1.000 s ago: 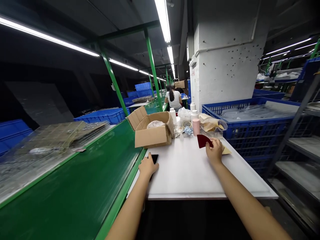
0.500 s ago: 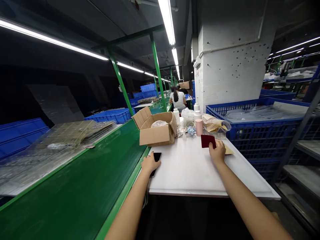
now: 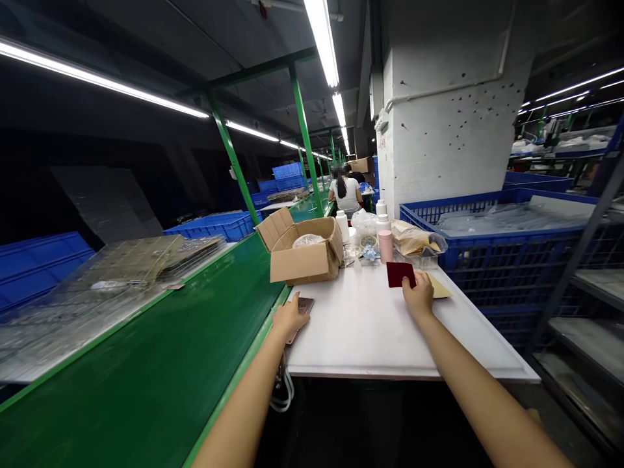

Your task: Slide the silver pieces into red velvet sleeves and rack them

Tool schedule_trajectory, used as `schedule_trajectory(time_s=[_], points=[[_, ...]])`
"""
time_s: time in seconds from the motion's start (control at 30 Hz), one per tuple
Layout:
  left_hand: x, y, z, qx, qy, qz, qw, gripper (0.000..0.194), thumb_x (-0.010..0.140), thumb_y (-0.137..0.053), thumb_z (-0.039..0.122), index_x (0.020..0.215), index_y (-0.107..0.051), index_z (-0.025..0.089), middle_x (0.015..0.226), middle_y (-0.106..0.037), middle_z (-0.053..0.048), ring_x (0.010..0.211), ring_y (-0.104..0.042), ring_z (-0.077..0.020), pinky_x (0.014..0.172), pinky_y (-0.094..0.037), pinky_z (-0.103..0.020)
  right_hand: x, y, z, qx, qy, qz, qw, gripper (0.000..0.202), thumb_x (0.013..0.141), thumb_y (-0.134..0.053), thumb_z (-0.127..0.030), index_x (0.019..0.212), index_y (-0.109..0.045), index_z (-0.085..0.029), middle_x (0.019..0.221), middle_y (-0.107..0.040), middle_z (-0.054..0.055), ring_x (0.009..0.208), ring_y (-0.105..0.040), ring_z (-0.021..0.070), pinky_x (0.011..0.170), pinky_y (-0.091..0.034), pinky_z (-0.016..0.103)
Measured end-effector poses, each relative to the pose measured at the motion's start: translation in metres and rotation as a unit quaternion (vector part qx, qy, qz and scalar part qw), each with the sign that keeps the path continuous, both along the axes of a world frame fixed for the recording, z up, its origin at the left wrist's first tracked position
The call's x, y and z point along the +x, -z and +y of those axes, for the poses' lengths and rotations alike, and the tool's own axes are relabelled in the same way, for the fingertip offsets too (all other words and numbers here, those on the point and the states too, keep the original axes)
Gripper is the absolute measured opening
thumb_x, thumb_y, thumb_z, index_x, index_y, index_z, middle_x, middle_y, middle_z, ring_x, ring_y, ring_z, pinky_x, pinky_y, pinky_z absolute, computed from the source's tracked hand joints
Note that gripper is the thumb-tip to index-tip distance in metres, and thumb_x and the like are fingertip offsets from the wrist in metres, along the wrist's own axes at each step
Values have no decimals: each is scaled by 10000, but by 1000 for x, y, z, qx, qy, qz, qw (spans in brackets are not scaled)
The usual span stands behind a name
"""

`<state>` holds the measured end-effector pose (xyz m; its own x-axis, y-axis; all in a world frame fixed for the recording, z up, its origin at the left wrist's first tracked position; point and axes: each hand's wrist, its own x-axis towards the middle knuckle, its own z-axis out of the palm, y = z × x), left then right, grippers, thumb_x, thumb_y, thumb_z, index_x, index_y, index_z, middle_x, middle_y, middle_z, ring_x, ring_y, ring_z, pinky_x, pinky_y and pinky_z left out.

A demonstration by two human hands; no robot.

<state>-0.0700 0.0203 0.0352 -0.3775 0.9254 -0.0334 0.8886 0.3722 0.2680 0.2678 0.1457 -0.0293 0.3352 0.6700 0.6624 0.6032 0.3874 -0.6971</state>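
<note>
- Red is what I spot first in my head camera view: a flat red piece, up at the end of the right hand, over the white table.
- The right thumb and fingers are closed in a small pinch on its edge.
- A flat yellow piece lies on the table beside that hand; I can't tell if they touch.
- The left hand has its thumb and pointing finger wide, around what looks like a phone — it is at the table's left side, by the green belt.
- An open brown box sits past the left hand, with a clear bag inside.
- The pink bottle stands upright past the red piece.
- So far, the red piece is in hand and the yellow one is down — I see no heap of finished pieces, so how much is done or left, I can't tell.
</note>
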Motion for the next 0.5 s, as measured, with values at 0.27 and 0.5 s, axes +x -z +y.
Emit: schedule_trajectory(time_s=[0.27,0.5], points=[[-38,-31,-18,-65,32,-100,992,958,693,-457,659,1411,-86,146,1278,-466,-145,1075,-536,-230,781,-466,-252,3,-1,1,-1,-4,19,1000,202,719,-470,-308,746,-579,-140,770,-544,88,748,-500,219,701,-411,340],[8,4,-25,-20,-10,48,999,821,661,-534,470,1372,-217,208,1249,-443,-161,1202,-362,-366,919,-372,-478,4,-2,0,-10,-8,32,999,194,714,-472,-315,728,-571,-149,768,-533,76,738,-491,208,688,-404,328]])
